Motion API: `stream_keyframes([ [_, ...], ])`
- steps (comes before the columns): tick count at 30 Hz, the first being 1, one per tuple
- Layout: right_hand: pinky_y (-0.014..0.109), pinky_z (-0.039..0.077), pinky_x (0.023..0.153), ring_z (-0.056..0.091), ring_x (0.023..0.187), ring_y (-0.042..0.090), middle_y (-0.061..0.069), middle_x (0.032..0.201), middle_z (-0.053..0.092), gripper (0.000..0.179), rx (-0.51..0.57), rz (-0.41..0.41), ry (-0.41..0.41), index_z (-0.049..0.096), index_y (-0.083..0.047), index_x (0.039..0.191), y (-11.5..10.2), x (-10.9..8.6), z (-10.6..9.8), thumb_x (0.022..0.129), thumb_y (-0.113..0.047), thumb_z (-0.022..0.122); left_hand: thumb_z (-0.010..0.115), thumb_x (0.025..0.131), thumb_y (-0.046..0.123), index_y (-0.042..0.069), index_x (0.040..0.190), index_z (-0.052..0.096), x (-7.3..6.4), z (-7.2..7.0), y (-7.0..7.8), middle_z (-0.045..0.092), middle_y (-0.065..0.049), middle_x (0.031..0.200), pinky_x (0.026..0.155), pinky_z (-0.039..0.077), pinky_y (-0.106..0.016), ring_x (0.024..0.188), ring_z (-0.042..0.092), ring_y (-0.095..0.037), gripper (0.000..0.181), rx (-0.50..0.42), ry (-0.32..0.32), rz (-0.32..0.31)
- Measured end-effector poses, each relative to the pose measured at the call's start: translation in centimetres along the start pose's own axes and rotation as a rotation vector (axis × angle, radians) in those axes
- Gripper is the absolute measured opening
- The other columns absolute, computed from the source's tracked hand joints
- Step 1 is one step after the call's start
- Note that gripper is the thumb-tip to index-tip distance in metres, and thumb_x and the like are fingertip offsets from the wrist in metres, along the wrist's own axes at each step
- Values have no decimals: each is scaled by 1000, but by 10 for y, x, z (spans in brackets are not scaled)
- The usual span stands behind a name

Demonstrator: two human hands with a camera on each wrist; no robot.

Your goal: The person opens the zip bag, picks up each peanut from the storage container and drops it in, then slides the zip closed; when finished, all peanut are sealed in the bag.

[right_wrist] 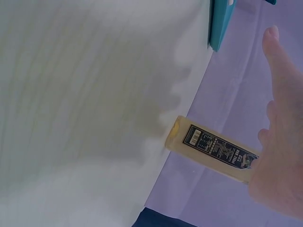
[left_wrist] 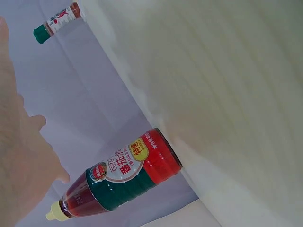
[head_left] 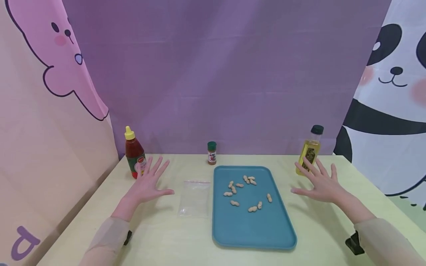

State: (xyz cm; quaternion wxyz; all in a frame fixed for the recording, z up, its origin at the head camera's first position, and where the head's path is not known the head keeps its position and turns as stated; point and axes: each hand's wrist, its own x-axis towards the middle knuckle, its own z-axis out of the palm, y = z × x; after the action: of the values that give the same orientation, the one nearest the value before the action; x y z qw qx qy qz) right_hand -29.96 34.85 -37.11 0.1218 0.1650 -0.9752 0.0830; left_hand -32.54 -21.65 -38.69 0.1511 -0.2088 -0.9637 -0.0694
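Pale sleeves (head_left: 386, 240) lead to the left hand (head_left: 147, 186) at eight o'clock and right hand (head_left: 322, 184) at four, fingers spread wide on both. At each hand's eleven stands a bottle: left, a red sauce bottle (head_left: 134, 152) reading 番茄; right, a golden-liquid bottle (head_left: 311, 149) with black barcoded label (right_wrist: 218, 147). Blue tray (head_left: 247, 231), at five, holds peanuts (head_left: 252, 209); a flat clear bag (head_left: 194, 199) lies at its nine.

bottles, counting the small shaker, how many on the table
3: the sauce bottle beyond the left hand, the shaker past the far left corner of the tray, and the oil bottle beyond the right hand.
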Motion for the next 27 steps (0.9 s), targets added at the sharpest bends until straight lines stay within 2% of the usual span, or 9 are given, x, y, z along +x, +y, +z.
stream_keyframes([
  [15, 76, -12, 99, 2, 138, 52, 17, 156, 10, 93, -28, -20, 7, 21, -21, 150, -3, 4, -1, 78, -61, 63, 57, 73, 74, 29, 152, 11, 1, 0, 2, 8, -10, 158, 106, -5, -71, 143, 0, -43, 102, 0, -9, -8],
  [22, 75, -12, 99, 4, 138, 51, 17, 155, 12, 93, -27, -25, 13, 20, -22, 150, -5, 5, -4, 78, -60, 64, 56, 72, 75, 29, 151, 11, 3, 2, 0, 10, -10, 158, 107, -3, -70, 143, 1, -41, 102, 5, -1, 9],
  [25, 75, -6, 101, 12, 136, 51, 17, 155, 17, 90, -27, -60, 56, 24, -20, 149, -8, 8, -7, 78, -57, 65, 58, 73, 73, 28, 151, 16, 4, 1, 0, 15, -10, 157, 108, 0, -69, 143, 6, -39, 100, -9, 12, 25],
  [27, 74, 1, 102, 21, 134, 50, 19, 153, 23, 85, -13, -86, 88, 30, -17, 147, -11, 12, -9, 79, -53, 66, 59, 74, 70, 26, 150, 21, 6, 1, 0, 19, -9, 156, 110, 4, -67, 143, 10, -37, 96, -50, 14, 33],
])
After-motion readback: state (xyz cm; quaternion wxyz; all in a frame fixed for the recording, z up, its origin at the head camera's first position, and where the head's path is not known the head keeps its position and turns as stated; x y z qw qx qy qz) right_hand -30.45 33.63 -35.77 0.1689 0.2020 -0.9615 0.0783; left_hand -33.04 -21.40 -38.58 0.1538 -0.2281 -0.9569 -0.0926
